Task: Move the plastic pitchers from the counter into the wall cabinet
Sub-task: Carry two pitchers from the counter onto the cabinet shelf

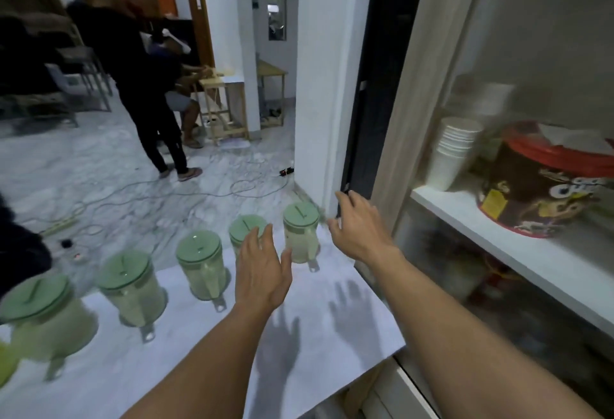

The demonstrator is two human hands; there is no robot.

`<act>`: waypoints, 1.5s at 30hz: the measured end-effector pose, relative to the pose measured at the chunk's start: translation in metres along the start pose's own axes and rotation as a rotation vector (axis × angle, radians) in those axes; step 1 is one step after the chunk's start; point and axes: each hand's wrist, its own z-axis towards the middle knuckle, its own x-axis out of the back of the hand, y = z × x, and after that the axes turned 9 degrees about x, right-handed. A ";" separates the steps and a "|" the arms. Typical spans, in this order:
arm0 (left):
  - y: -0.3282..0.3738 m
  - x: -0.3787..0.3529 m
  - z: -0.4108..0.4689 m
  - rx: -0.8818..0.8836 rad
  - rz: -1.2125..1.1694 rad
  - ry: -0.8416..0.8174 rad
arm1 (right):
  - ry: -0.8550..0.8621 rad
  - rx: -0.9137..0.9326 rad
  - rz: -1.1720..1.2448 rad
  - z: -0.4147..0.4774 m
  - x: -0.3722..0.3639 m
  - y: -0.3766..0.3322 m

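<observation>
Several clear plastic pitchers with pale green lids stand in a row along the far edge of the white counter (332,325). The rightmost pitcher (300,234) is nearest the wall. My left hand (260,269) hovers open in front of the second pitcher (244,231), partly hiding it. My right hand (360,227) is open just right of the rightmost pitcher, fingers spread, holding nothing. Further left stand a third pitcher (201,267) and more (131,287). The wall cabinet (518,252) is open at the right.
On the cabinet's white shelf stand stacked white paper cups (453,153) and a brown tub with a red lid (545,183). A white pillar (324,86) rises behind the counter's end. Two people (133,63) stand farther back; cables lie across the marble floor (199,183).
</observation>
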 end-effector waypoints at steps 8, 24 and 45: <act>-0.033 -0.075 0.034 0.386 -0.111 0.042 | -0.088 -0.065 0.247 0.055 -0.132 0.030; -0.064 -0.146 0.085 0.679 -0.488 0.067 | 0.021 -0.543 0.918 0.093 -0.236 0.047; 0.008 0.007 0.043 0.298 -0.625 0.138 | 0.343 -0.519 0.818 0.011 -0.066 -0.005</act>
